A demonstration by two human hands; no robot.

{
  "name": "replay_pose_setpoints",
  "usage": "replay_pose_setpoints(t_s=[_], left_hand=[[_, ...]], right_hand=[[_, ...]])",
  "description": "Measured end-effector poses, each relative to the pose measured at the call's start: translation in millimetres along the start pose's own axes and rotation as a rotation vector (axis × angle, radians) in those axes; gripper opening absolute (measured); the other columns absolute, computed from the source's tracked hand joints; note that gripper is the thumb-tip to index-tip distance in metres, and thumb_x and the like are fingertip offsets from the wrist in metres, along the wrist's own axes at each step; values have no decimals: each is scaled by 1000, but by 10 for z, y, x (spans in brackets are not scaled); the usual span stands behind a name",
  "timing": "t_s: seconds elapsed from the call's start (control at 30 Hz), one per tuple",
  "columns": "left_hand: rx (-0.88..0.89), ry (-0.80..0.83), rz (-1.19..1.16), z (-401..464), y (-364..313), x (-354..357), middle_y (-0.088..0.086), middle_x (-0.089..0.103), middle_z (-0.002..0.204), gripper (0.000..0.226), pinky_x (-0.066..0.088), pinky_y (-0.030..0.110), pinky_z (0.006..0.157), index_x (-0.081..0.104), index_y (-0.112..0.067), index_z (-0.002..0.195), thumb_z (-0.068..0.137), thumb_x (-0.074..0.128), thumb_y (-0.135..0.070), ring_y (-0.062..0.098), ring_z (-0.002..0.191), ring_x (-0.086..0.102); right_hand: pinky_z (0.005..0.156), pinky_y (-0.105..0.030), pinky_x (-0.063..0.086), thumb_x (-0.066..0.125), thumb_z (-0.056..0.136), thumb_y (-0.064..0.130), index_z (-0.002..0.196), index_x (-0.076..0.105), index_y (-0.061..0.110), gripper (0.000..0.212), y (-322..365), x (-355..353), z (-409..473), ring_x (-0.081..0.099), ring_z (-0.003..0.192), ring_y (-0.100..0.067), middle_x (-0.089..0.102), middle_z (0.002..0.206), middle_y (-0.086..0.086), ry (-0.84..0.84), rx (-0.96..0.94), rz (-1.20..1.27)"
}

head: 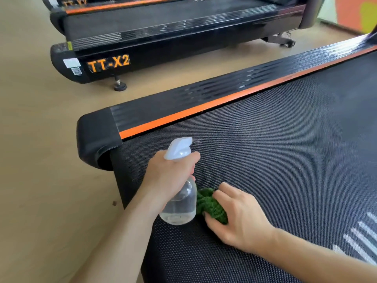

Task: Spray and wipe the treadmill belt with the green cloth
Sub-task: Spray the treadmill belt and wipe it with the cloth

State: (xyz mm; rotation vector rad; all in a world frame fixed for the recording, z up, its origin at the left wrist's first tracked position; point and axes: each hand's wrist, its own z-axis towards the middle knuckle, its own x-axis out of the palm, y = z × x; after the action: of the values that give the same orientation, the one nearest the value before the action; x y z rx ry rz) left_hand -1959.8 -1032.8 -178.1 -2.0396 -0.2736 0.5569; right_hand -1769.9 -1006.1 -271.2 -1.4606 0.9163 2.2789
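The black textured treadmill belt (275, 139) fills the right and lower part of the head view. My left hand (171, 176) grips a clear spray bottle (179, 205) with a white trigger head, its nozzle pointing up-right over the belt's near corner. A faint mist shows at the nozzle tip. My right hand (238, 217) holds a bunched green cloth (210, 203) against the belt, just right of the bottle. Most of the cloth is hidden under my fingers.
An orange-striped black side rail (204, 103) borders the belt on the left, ending in a rounded end cap (95, 137). A second treadmill marked TT-X2 (163, 37) stands beyond on the tan floor (40, 160). White stripes (359, 237) mark the belt at lower right.
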Motion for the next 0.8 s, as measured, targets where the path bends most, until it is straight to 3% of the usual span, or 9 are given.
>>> replay_pose_setpoints(t_s=[0.1,0.2,0.4,0.5,0.57,0.63,0.7,0.8], left_hand=[[6,-25,24,-8,5,49,4,78,70,32,60,37,85,74,-5,75,82,74,-36,21,74,78],[15,-2,6,-28,-28,51,4,79,81,27,58,33,77,76,-7,83,83,75,-34,14,68,77],[27,17,45,-50,-11,65,8,79,78,30,56,31,73,75,-3,81,85,74,-32,11,59,72],[45,43,62,-42,-1,21,10,78,83,32,56,34,77,75,-7,90,86,76,-38,11,63,75],[48,54,81,-39,9,13,13,77,83,34,53,32,73,74,-7,94,86,75,-40,6,59,72],[40,50,95,-30,15,12,12,77,84,33,52,30,69,75,-8,94,87,75,-40,3,57,71],[41,45,92,-14,22,10,8,78,82,31,55,30,70,76,-10,92,87,75,-40,5,59,73],[45,45,91,4,32,21,6,78,82,32,54,31,70,76,-11,93,87,74,-42,2,57,71]], right_hand=[[58,-19,30,67,80,42,73,50,17,31,-4,25,26,43,61,-12,43,75,8,-44,1,-2],[56,-21,33,67,80,41,73,49,17,31,2,45,15,44,61,-13,44,75,8,-59,-4,10],[56,-25,38,68,80,41,75,51,16,31,14,42,7,45,63,-15,45,77,6,-78,-28,-23],[59,-32,42,68,85,41,77,55,13,32,-68,14,61,46,66,-21,49,80,0,-37,-194,-76],[61,-35,41,65,89,41,80,57,10,33,-219,-24,196,46,67,-24,51,83,-4,19,-388,-129],[60,-36,40,62,90,40,80,58,10,31,-480,-60,499,48,68,-27,52,83,-7,36,-467,-202],[58,-38,48,60,89,42,83,58,10,33,-807,-65,937,54,71,-31,54,85,-9,-7,-295,-268],[67,-40,51,60,90,46,93,61,8,38,-1267,0,1554,62,88,-35,58,97,-10,-91,131,-316]])
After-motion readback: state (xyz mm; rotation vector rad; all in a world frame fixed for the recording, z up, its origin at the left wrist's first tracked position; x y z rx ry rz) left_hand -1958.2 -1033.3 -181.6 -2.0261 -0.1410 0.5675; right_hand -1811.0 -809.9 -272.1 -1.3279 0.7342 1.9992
